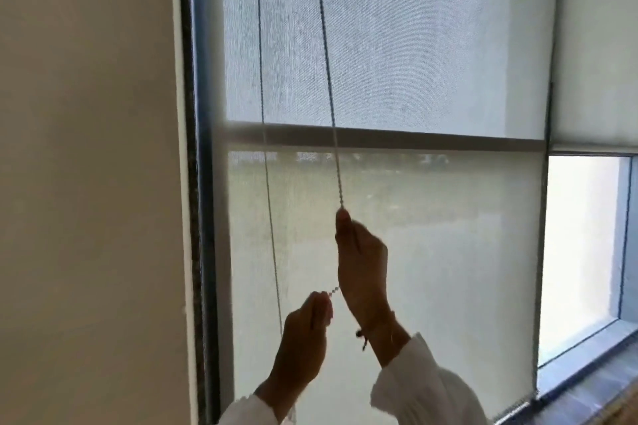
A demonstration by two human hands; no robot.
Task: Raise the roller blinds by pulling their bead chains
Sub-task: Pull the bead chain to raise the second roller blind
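Observation:
A translucent white roller blind (431, 235) covers the window in front of me, its bottom bar near the sill at the lower right. A bead chain (326, 79) hangs in two strands before the blind. My right hand (362, 262) is raised and pinches the right strand between thumb and fingers. My left hand (303, 338) is lower and closed around the same strand, a short slack stretch running between the two hands. The left strand (266, 148) hangs free past my left hand. Both wrists wear white sleeves.
A second blind (600, 45) at the right is raised partway, with bare glass (580, 245) below it. A beige wall (86, 183) and dark window frame (196, 183) stand at the left. A grey sill (587, 390) runs along the lower right.

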